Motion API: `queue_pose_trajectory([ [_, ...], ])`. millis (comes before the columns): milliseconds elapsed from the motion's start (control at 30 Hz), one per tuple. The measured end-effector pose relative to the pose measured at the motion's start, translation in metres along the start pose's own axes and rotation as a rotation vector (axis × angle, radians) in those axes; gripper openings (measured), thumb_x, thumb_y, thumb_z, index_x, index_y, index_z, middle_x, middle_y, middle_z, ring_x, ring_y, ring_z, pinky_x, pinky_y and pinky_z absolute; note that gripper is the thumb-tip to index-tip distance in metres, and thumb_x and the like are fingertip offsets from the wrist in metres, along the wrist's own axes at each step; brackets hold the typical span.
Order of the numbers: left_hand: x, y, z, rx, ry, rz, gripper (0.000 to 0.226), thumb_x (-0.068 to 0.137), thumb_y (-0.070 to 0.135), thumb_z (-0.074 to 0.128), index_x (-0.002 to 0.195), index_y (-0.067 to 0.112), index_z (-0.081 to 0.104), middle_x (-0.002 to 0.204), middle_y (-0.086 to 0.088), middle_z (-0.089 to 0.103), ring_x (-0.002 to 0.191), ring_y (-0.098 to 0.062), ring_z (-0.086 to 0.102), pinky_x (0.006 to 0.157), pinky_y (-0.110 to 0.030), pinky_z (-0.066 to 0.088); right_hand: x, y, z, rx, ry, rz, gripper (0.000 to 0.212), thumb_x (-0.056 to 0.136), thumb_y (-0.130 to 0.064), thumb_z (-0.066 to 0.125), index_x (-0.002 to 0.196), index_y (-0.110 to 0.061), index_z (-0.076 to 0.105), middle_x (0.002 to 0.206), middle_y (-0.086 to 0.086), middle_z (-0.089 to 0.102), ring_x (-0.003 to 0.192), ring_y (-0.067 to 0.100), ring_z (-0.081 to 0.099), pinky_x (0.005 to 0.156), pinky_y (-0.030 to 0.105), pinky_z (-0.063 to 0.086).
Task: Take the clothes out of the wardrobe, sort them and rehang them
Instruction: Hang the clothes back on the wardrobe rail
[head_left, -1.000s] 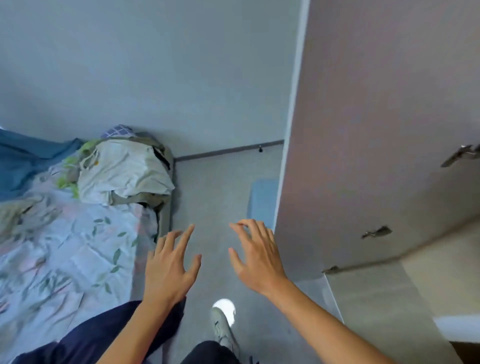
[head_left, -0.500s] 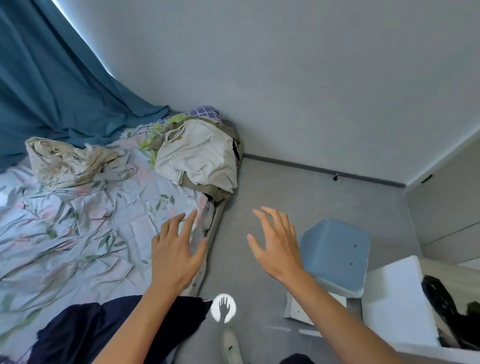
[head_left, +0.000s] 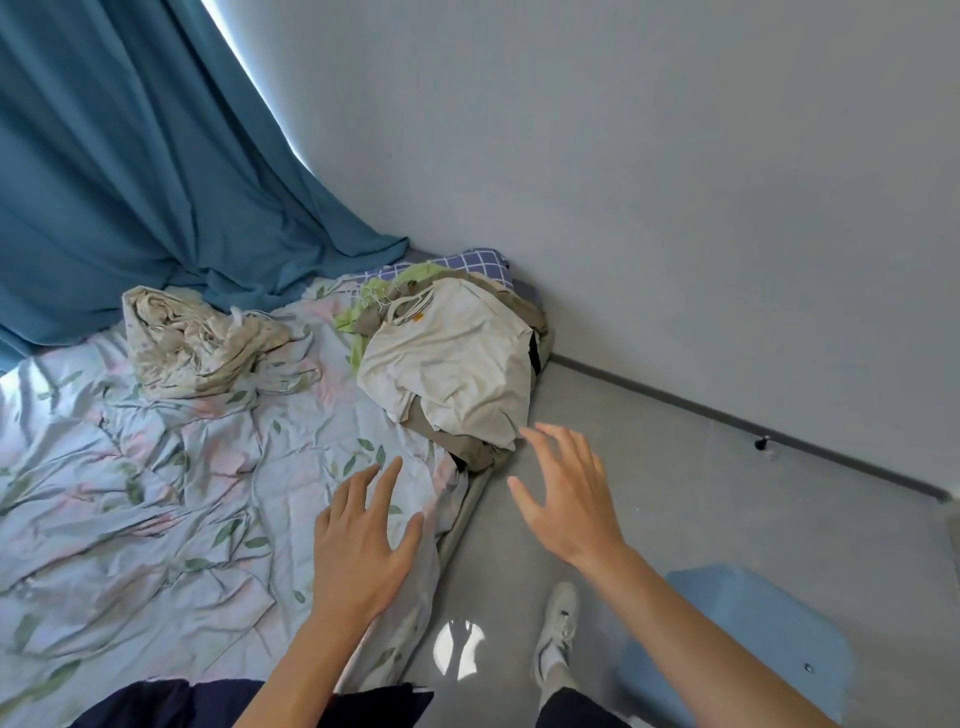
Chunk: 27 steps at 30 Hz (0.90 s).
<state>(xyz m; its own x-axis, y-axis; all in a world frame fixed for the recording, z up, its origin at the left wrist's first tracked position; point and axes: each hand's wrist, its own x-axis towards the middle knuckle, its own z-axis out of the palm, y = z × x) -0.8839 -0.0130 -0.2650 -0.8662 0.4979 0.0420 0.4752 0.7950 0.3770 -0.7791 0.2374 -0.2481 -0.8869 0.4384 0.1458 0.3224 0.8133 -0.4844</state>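
- Clothes pile (head_left: 457, 364) heaped on the bed corner at about 12 o'clock from the hands; cream top uppermost, olive and lime-green pieces under it, a checked cloth behind.
- Left hand (head_left: 363, 540) held over the bed (head_left: 156, 493), fingers spread and straight, gripping nothing; whether touching the sheet or just above it, cannot tell.
- Right hand (head_left: 566, 499) held over the floor (head_left: 701, 519) beside the bed edge, fingers splayed, empty, fingertips near the pile's lower edge at 11 o'clock from the palm.
- Crumpled beige bedding (head_left: 208, 343) lying at 10 o'clock, well apart from the pile; teal curtain (head_left: 130, 182) behind it.
- Blue stool (head_left: 753, 639) at 4 o'clock, near the right forearm; white shoe (head_left: 558, 623) on the floor at 6 o'clock.
- Wardrobe not in view, so nothing to tell about what remains inside.
- Progress, as a judgement: removal seemingly at least partly done, given clothes heaped on the bed; no hangers visible; sorting apparently not started, pile still one mixed heap; rehanging wholly left.
- Likely next need: reaching forward to lift the cream top off the heap.
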Motion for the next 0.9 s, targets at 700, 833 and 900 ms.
queue_pose_trajectory([
  [700, 0.309, 0.018, 0.061, -0.099, 0.042, -0.368, 0.069, 0.096, 0.065, 0.036, 0.157, 0.033, 0.041, 0.143, 0.008, 0.051, 0.131, -0.023, 0.049, 0.098, -0.048, 0.047, 0.402, 0.103, 0.045, -0.047, -0.275, -0.220, 0.060, 0.094, -0.054, 0.053, 0.148, -0.027, 0.049, 0.146, -0.008, 0.047, 0.137, 0.018, 0.042, 0.110, 0.041, 0.042],
  [833, 0.378, 0.009, 0.064, -0.098, 0.041, -0.408, 0.072, 0.095, 0.067, 0.035, 0.156, 0.030, 0.043, 0.142, 0.004, 0.053, 0.132, -0.024, 0.046, 0.099, -0.049, 0.045, 0.468, 0.108, 0.057, -0.068, -0.318, -0.246, 0.059, 0.094, -0.052, 0.053, 0.148, -0.029, 0.047, 0.147, -0.009, 0.046, 0.136, 0.018, 0.041, 0.111, 0.043, 0.041],
  [900, 0.411, 0.001, 0.063, -0.101, 0.021, -0.445, 0.072, 0.094, 0.067, 0.035, 0.156, 0.029, 0.043, 0.142, 0.003, 0.053, 0.131, -0.025, 0.048, 0.098, -0.049, 0.045, 0.503, 0.108, 0.069, -0.073, -0.343, -0.242, 0.059, 0.093, -0.053, 0.052, 0.147, -0.029, 0.048, 0.145, -0.009, 0.048, 0.135, 0.018, 0.042, 0.111, 0.044, 0.042],
])
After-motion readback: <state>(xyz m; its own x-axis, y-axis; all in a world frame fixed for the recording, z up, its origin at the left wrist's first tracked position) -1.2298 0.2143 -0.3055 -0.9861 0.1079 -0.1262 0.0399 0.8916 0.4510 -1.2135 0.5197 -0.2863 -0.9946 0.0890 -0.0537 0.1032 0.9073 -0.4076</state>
